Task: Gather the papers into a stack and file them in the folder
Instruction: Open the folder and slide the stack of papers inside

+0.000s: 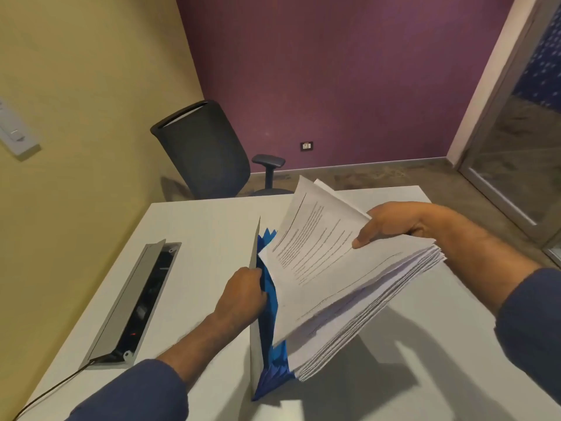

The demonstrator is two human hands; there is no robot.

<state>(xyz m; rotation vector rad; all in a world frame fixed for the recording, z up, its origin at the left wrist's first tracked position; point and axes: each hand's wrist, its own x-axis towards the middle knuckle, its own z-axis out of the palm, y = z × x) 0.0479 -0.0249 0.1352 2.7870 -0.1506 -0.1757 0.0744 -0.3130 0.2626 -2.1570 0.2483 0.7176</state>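
A thick stack of white printed paper sheets [343, 287], its edges fanned and slightly uneven, is gripped by the right hand [391, 224], thumb pressed on the top page, and tilts down into the blue pleated expanding folder [270, 302] standing on edge on the smooth white laminate table [194, 226]. The left hand [243, 291] grasps the folder's thin grey cover flap and holds it open. A grey metal cable box [133, 302] with its lid raised is set into the tabletop. Beyond stand a dark mesh-backed office chair [203, 153], a yellow wall and a purple wall. The print is too small to read.
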